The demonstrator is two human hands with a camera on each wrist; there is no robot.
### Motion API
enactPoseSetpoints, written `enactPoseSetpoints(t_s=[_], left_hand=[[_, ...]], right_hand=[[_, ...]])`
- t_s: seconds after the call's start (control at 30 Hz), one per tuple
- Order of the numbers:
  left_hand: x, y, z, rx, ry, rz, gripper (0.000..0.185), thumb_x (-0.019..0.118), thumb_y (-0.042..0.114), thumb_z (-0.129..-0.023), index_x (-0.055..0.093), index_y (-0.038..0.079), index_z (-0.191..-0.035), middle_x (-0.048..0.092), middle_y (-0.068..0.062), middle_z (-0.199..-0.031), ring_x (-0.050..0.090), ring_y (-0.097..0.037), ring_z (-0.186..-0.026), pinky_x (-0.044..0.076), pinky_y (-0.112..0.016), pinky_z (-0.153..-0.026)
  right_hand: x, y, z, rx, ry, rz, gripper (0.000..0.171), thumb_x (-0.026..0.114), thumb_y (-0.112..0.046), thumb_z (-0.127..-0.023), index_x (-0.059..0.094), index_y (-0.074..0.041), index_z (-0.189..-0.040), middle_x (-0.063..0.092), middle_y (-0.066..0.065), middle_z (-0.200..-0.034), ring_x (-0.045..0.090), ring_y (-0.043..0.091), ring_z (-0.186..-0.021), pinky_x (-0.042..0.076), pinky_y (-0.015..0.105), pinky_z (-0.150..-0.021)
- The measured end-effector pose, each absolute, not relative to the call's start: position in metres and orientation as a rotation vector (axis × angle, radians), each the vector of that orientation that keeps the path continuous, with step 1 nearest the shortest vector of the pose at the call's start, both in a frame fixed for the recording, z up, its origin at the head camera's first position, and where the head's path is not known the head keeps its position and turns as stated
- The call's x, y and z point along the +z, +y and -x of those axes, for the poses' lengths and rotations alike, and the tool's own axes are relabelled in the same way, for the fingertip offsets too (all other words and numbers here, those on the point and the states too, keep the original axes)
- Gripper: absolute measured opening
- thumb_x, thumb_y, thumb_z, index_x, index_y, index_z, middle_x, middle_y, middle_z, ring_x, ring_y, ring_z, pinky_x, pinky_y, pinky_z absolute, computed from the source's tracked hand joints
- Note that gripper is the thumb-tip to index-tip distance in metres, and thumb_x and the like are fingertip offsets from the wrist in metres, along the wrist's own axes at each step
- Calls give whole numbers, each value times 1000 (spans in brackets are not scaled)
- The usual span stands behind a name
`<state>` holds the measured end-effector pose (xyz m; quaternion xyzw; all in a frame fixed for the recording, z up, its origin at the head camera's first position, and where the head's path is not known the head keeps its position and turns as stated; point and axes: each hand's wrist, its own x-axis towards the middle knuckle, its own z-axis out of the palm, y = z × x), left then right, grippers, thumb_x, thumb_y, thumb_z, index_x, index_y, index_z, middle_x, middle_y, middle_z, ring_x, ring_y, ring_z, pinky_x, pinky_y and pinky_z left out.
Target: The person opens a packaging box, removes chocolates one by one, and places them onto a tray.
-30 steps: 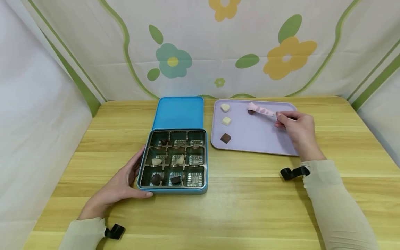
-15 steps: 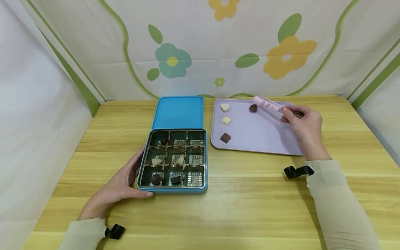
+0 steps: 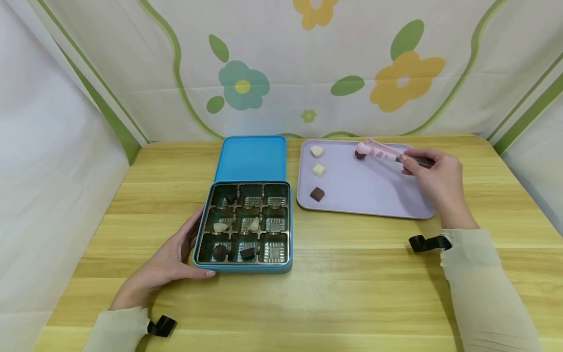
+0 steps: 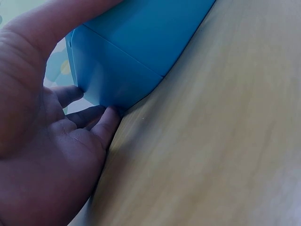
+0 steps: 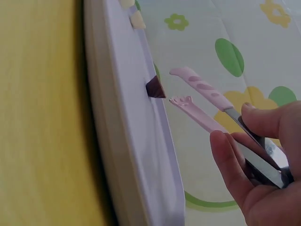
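Your right hand [image 3: 433,176] grips the tongs [image 3: 381,151], now lowered again over the round chocolate [image 3: 360,155], upper right on the tray [image 3: 374,195], tips apart; left hand [image 3: 169,264] steadies the box [image 3: 244,227].

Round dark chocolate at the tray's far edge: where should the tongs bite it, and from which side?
Grip the round dark chocolate across its sides, low near the tray. Come from its right, where the right hand already holds the pink-tipped tongs with tips apart in the wrist view; the tray's bare floor probably leaves room there.
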<state>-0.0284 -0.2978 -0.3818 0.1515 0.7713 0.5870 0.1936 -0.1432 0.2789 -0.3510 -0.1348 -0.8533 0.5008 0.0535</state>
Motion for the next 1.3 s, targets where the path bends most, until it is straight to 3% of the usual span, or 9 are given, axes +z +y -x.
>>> enactPoseSetpoints(t_s=[0.13, 0.47, 0.53, 0.7, 0.8, 1.1, 1.3], left_hand=[[-380, -298, 29, 1654, 2154, -418, 137, 93, -4, -77, 4, 35, -175, 3, -8, -184, 27, 12, -153, 33, -6, -115], [-380, -297, 29, 1643, 2166, -436, 136, 92, -3, -79, 3, 35, -175, 3, -8, -184, 28, 12, -153, 33, -6, -116], [-380, -297, 29, 1643, 2165, -439, 136, 92, -3, -79, 3, 34, -175, 2, -8, -184, 27, 12, -154, 32, -5, -116], [-380, -297, 29, 1640, 2164, -443, 136, 92, -3, -79, 3, 34, -175, 1, -7, -184, 23, 9, -156, 30, -4, -117], [-380, -297, 29, 1638, 2167, -441, 136, 92, -3, -79, 3, 34, -175, 1, -7, -184, 22, 8, -157, 29, -4, -117], [-381, -297, 29, 1645, 2161, -448, 137, 92, -4, -79, 3, 33, -175, 1, -8, -184, 25, 11, -155, 30, -4, -117], [-381, -297, 29, 1643, 2165, -444, 137, 92, -4, -78, 3, 33, -175, 2, -9, -184, 26, 13, -154, 31, -4, -116]], right_hand=[[-355, 282, 141, 1401, -2668, 327, 54, 75, -47, -100, 73, -6, -136, 67, -36, -89, 71, -13, -76, 55, 8, -73], [-363, 272, 144, 1252, -2703, 258, 46, 72, -41, -104, 76, -5, -132, 61, -41, -71, 64, -17, -70, 49, 7, -68], [-364, 269, 145, 1264, -2685, 259, 44, 72, -39, -104, 76, -4, -131, 68, -31, -80, 65, -17, -71, 52, 8, -67], [-368, 263, 147, 1294, -2649, 257, 42, 72, -36, -105, 76, -4, -131, 77, 12, -115, 66, -17, -72, 54, 8, -67], [-369, 260, 148, 1303, -2648, 239, 42, 70, -34, -105, 75, -3, -133, 74, 21, -125, 64, -18, -73, 54, 8, -67], [-366, 256, 146, 1333, -2611, 251, 42, 72, -36, -104, 76, -5, -132, 75, 18, -124, 68, -15, -74, 55, 8, -68], [-359, 257, 144, 1419, -2523, 274, 43, 74, -33, -103, 75, -3, -133, 72, -3, -117, 70, -13, -76, 59, 11, -76]])
